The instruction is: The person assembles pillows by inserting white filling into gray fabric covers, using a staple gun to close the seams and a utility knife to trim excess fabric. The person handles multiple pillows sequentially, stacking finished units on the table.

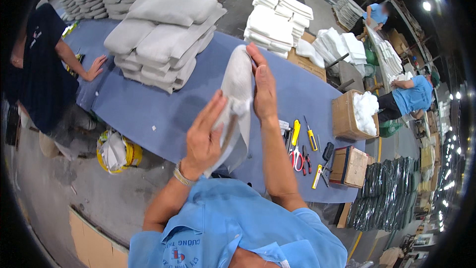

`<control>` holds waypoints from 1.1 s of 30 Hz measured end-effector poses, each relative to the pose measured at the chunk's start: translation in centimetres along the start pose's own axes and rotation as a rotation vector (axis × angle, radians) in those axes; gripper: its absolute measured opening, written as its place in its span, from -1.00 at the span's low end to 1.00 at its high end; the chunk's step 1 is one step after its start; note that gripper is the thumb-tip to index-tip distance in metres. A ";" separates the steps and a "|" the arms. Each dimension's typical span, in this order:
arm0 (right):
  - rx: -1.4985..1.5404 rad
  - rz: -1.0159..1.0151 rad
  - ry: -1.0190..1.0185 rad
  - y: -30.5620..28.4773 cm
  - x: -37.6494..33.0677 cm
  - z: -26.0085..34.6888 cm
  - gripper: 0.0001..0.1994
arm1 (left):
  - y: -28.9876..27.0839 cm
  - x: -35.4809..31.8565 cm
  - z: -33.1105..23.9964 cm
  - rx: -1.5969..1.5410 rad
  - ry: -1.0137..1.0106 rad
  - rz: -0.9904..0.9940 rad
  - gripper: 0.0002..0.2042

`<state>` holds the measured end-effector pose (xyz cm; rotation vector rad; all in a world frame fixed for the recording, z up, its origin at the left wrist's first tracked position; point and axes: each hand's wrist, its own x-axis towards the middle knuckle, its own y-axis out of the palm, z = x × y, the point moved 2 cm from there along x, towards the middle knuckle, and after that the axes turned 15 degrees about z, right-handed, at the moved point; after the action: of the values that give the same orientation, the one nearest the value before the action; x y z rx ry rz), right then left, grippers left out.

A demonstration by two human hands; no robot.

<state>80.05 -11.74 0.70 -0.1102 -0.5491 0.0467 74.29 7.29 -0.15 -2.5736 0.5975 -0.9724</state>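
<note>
A grey-white padded cushion (236, 77) stands on its edge above the blue table, pressed between my two hands. My left hand (204, 131) lies along its near left side, fingers extended together. Higher up, my right hand (264, 92) supports the right side, with its fingertips near the rounded far end. Between the hands a slit-like gap shows in the fabric, with a tuft of white filling at its upper end. Loose cover cloth hangs toward my body.
Stacked cushions (166, 39) stand on the table's left, near a co-worker's hand (95, 68). To the right lie red-handled scissors (296, 158), a yellow screwdriver (312, 140) and a yellow cutter (316, 178). Behind them are a carton of white stuffing (347, 119) and a small box (348, 167).
</note>
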 end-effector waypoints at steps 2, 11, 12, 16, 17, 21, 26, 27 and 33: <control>0.124 -0.068 0.054 0.1 0.4 -1.4 -0.28 | 1.4 -0.8 -0.5 -0.011 0.039 0.036 -0.60; 0.390 -0.032 0.053 2.3 -2.8 0.9 -0.18 | -0.3 -1.5 3.1 -0.528 -0.029 -0.016 -0.38; 0.393 -0.026 0.049 2.6 -3.1 1.7 -0.19 | -1.2 0.6 3.3 -0.544 -0.104 0.003 -0.33; 0.383 0.024 0.090 4.2 -2.4 2.7 -0.23 | -0.5 5.0 6.2 -0.697 -0.114 0.004 -0.29; 0.376 0.031 0.118 4.4 -2.3 2.9 -0.24 | -0.2 5.4 6.3 -0.716 -0.104 0.020 -0.30; 0.088 0.010 0.090 4.9 -1.5 4.6 -0.29 | -0.1 6.9 6.1 -0.700 -0.133 0.060 -0.31; 0.154 -0.039 0.082 4.7 1.3 1.7 -0.50 | -0.2 7.9 4.2 -0.507 -0.117 0.090 -0.34; 0.193 -0.051 0.080 4.5 1.8 1.1 -0.54 | -0.3 8.2 3.8 -0.434 -0.093 0.096 -0.35; 0.187 -0.143 0.107 3.7 4.5 -1.9 -0.67 | -0.9 10.7 3.4 -0.075 0.019 0.107 -0.39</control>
<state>84.79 -7.92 1.01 0.1081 -0.4423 -0.0475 84.07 3.36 3.66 -2.5692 0.7824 -0.9572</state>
